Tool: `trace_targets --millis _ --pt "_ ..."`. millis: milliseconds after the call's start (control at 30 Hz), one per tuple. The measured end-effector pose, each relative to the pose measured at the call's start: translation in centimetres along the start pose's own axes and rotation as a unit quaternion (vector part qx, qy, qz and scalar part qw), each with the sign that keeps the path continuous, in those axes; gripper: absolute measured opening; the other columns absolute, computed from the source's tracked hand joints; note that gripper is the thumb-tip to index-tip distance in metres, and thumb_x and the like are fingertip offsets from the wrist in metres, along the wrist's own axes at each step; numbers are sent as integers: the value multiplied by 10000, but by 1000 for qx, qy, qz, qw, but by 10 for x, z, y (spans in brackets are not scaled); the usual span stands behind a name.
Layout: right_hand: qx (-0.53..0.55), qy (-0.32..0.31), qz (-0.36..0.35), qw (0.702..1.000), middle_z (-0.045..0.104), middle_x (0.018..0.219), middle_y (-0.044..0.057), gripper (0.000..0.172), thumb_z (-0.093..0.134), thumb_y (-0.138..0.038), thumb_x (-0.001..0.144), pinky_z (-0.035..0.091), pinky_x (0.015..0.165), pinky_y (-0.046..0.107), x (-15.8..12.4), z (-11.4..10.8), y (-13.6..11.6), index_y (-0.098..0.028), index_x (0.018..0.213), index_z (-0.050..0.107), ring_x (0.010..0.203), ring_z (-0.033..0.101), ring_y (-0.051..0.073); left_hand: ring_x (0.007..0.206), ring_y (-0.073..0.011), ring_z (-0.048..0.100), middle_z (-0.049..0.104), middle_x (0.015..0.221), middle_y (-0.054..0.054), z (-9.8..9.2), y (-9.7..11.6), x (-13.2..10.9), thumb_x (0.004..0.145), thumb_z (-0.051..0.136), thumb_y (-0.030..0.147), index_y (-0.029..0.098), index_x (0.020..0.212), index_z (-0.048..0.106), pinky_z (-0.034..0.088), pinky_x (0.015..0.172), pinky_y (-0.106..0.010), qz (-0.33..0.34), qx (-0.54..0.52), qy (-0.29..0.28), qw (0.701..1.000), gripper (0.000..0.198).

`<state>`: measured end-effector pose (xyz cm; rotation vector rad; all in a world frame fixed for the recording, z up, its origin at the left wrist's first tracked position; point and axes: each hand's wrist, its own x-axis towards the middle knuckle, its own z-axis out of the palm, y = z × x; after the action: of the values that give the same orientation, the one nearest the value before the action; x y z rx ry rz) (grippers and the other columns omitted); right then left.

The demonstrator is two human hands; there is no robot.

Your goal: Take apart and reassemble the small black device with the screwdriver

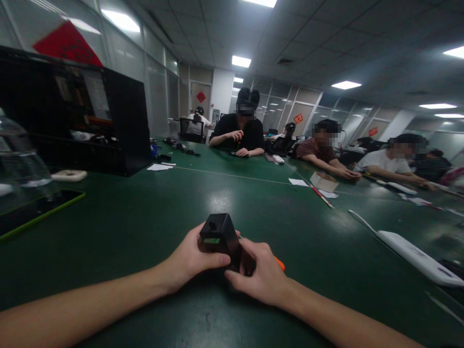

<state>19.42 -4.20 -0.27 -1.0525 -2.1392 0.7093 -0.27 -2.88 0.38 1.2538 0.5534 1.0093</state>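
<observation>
A small black box-shaped device (224, 229) with a green terminal strip on its near face is held up over the table in front of me. My left hand (194, 253) is wrapped around its left side, thumb across the near face. My right hand (259, 268) is closed at the box's right side, with its thumb and fingers close to the casing. Out from behind this hand pokes the orange handle of what looks like a screwdriver (279, 264). A short glint of metal shows by the index finger; most of the tool is hidden.
The green table (174, 208) carries a large open black cabinet (134, 125), a plastic bottle (21, 150) and a phone (36, 212) at left. A white power strip (416, 256) and a small open box (324, 182) lie right. Across the table a person (239, 130) works with a red-handled tool.
</observation>
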Motion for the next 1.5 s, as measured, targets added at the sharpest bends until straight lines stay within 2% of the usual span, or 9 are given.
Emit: trace_targets --millis 167,467,633,900,1033,1200,1367,1433,1500 --pt "-16 1 20 1000 577 598 -35 222 702 -340 730 427 450 210 1 0 -1 -173 825 591 485 554 114 1005 -282 676 735 1035 -88 -2 -1 2 580 892 254 149 1080 644 492 932 -399 1 2 25 1000 569" --pt "-6 -27 17 999 599 635 -26 275 699 -335 751 450 475 226 2 -1 1 -163 950 615 510 579 128 1023 -279 675 738 1058 -93 -3 -4 1 625 870 250 149 1088 672 487 949 -395 -10 -7 1 1000 513" --pt "0 -33 19 999 596 654 -26 256 692 -333 769 443 481 224 2 -1 3 -163 942 610 526 579 124 1044 -273 669 735 1080 -96 -2 -4 2 656 853 238 149 1094 678 469 975 -394 -20 -17 4 1000 479" --pt "6 -55 30 998 603 623 -20 256 705 -361 762 443 487 228 2 -2 1 -162 883 598 520 581 130 1028 -259 671 734 1066 -86 -4 -6 1 707 816 215 151 1111 669 480 945 -368 -12 -28 -42 999 434" --pt "13 -55 40 998 587 630 -29 268 710 -362 766 427 491 223 3 -3 0 -163 913 607 523 563 122 1021 -252 672 729 1076 -87 -4 -6 2 731 800 227 149 1108 664 485 944 -365 -7 -19 -41 999 409" --pt "119 -44 53 990 541 687 -33 211 737 -303 756 393 510 209 5 -2 1 -162 814 592 572 509 99 1135 -260 633 675 1224 -92 -3 -14 3 726 811 215 191 1241 578 447 1030 -399 -2 -4 -67 998 565" --pt "274 -80 74 956 578 864 0 223 716 -286 795 452 641 236 8 5 1 -153 951 630 721 552 121 1095 -267 654 663 1238 -119 -2 -17 4 810 738 298 173 1286 541 475 999 -422 -14 34 -85 996 530" --pt "282 -99 82 951 600 872 5 234 696 -294 821 463 671 246 11 5 0 -157 999 632 755 576 132 1086 -271 655 662 1238 -127 -2 -15 4 824 720 318 155 1271 560 481 987 -418 -14 43 -75 996 502" --pt "222 -111 87 965 613 806 1 217 656 -323 862 458 632 244 13 -1 -4 -157 1001 641 708 583 131 1106 -271 642 669 1224 -126 -3 -14 4 823 722 323 143 1223 596 477 988 -394 -3 47 -56 997 457"
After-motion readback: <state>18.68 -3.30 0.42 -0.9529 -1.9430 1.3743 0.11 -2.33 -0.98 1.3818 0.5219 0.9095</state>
